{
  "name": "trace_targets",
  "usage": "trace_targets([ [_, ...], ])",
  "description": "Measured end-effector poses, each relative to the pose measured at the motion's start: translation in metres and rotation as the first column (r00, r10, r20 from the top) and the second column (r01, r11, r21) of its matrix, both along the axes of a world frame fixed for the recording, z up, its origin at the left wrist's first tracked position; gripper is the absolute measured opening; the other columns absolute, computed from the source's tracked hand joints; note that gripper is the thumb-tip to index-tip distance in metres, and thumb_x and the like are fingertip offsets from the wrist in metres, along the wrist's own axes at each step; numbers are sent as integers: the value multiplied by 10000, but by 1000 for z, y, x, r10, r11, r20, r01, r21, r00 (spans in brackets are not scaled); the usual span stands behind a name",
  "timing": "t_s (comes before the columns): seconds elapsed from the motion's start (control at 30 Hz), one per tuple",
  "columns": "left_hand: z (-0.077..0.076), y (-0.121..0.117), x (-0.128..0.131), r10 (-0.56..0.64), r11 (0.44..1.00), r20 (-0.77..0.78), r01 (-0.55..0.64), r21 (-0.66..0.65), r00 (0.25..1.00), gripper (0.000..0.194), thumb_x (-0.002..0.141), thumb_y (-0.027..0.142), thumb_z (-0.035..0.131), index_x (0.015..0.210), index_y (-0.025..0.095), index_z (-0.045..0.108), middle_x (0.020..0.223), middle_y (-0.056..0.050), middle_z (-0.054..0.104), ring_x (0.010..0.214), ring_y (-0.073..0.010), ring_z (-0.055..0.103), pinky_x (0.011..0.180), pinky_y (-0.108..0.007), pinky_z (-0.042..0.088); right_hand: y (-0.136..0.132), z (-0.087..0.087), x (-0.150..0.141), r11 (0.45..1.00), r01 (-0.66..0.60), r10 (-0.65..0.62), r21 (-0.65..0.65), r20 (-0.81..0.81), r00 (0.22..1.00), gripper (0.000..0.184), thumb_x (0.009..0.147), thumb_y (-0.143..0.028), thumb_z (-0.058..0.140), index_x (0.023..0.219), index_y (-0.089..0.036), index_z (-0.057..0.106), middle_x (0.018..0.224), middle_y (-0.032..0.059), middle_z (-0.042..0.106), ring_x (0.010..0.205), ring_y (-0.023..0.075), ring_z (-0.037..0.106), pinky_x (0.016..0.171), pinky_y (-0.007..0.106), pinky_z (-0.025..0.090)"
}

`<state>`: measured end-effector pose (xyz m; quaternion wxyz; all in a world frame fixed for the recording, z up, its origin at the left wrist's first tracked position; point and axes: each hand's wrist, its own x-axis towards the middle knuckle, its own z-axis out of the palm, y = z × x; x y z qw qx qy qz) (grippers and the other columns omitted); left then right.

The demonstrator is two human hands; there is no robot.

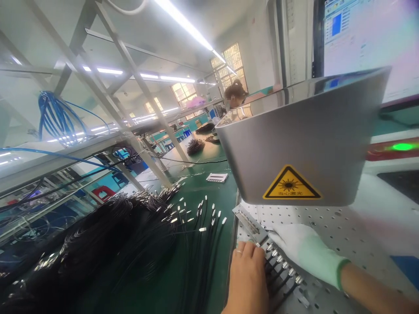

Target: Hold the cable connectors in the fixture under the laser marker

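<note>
My left hand [247, 272], bare with a ring on one finger, curls its fingers at the near edge of a metal fixture [250, 223]; what they grip is hidden. On the fixture's other side is my right hand [303, 246] in a white glove with a green cuff. Its fingertips come together close to the fixture, and whatever lies between them cannot be made out. Between and below the hands runs a row of black cables with silver connectors [285, 264]. The fixture rests on a perforated metal plate [330, 240].
A grey metal housing [294, 148] with a yellow laser warning sign overhangs the plate. Bundled black cables [108, 235] cover much of the green table [209, 192] at left, beside a small white slotted piece [217, 178]. A monitor [369, 48] stands upper right; a person [235, 93] is farther back.
</note>
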<state>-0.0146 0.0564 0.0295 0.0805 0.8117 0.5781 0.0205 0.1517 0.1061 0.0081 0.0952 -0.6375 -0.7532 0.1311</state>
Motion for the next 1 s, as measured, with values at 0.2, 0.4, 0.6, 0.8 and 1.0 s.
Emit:
trace_targets([
  [0.2,0,2,1,2,998,-168,-14,-68,986,265,917,170,409,949,148,671,1056,-107,632,1054,-279,523,906,-424,434,-1,12,-17,994,49,-40,-97,94,995,321,940,-277,425,790,-149,679,752,121,676,695,213,646,702,345,460],
  [0.4,-2,7,14,-74,996,-321,53,-75,944,300,894,143,432,1039,108,692,1033,-145,647,1097,-281,513,992,-412,411,-4,18,-20,994,29,-13,-108,151,988,223,886,-132,459,807,-143,668,819,119,693,772,219,674,712,334,477],
  [0.6,-4,5,19,-154,987,-417,125,-97,896,383,776,85,474,1095,-15,660,1030,-208,658,1077,-307,539,1139,-459,317,-4,8,-22,998,-3,16,-69,187,982,116,847,-113,535,856,-111,651,844,149,691,814,241,681,727,349,494],
  [0.8,-11,1,20,-143,990,-396,138,-41,907,414,753,73,475,1118,0,655,1043,-194,663,1076,-302,537,1132,-448,327,1,-7,-18,997,-26,39,-73,190,981,188,894,-288,585,861,-116,652,785,97,670,761,194,655,710,357,513],
  [1.0,-11,2,20,-179,982,-469,185,-35,865,393,785,100,501,1138,23,656,1028,-173,671,1057,-291,529,1100,-406,332,1,-6,-20,997,-21,39,-80,224,974,241,936,-349,561,906,-127,651,829,58,666,763,161,633,742,359,524],
])
